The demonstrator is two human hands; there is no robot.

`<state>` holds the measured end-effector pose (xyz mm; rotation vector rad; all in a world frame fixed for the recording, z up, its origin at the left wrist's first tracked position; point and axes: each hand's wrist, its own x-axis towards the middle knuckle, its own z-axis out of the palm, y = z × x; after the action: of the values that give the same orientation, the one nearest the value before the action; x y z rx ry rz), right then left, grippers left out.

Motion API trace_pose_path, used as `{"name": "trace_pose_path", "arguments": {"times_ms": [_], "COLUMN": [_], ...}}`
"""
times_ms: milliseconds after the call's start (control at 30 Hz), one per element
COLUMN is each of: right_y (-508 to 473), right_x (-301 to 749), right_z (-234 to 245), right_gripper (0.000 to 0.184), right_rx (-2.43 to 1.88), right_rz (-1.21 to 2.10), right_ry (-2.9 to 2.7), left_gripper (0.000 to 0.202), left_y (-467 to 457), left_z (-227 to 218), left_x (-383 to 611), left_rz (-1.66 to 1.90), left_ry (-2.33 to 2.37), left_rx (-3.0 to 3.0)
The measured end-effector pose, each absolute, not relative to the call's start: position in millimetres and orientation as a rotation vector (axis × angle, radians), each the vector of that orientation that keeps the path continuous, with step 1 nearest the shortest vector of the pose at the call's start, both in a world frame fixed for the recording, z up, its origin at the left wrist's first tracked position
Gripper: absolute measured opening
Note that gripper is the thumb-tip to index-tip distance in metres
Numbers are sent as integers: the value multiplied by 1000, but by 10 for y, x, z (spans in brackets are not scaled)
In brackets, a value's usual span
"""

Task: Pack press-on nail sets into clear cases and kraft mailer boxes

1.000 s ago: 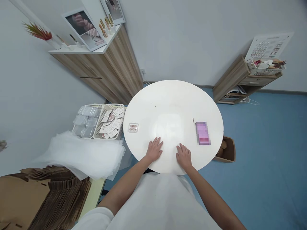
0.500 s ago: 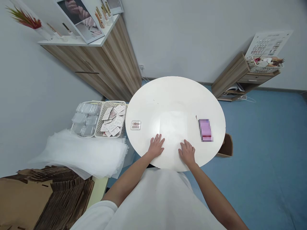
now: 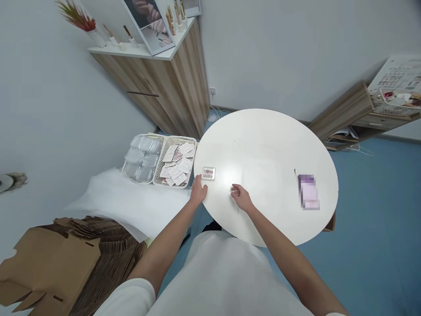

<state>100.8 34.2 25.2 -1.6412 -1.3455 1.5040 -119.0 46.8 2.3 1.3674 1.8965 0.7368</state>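
Observation:
A round white table (image 3: 269,145) fills the middle of the view. A small clear case (image 3: 208,174) holding reddish press-on nails lies near its left edge. My left hand (image 3: 198,192) rests at the table's left rim just below that case, fingers loosely curled, holding nothing I can see. My right hand (image 3: 240,196) lies on the tabletop to the right of the case, fingers apart and partly bent, empty. A purple blurred flat object (image 3: 308,192) lies on the right side of the table.
Two white baskets sit left of the table: one with clear packets (image 3: 142,158), one with printed cards (image 3: 176,163). White foam sheets (image 3: 131,204) and flattened cardboard boxes (image 3: 75,263) lie at the lower left. Wooden cabinets (image 3: 171,83) stand against the walls.
Both hands slid left across the table; the left hand has reached the rim beside the nail case. The view has turned leftwards.

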Motion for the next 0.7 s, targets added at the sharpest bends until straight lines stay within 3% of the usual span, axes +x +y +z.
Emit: {"name": "trace_pose_path", "arguments": {"times_ms": [333,700], "right_y": [767,702], "right_x": [268,337], "right_z": [165,129], "right_gripper": [62,64], "right_rx": [-1522,-1444], "right_rz": [1800,1813], "right_ry": [-1102,-1065], "left_gripper": [58,48], "left_y": [727,671], "left_z": [-136,-19], "left_x": [-1391,-1298], "left_rz": [843,971], "left_ry": [1668,1546], "left_rx": [849,776]}}
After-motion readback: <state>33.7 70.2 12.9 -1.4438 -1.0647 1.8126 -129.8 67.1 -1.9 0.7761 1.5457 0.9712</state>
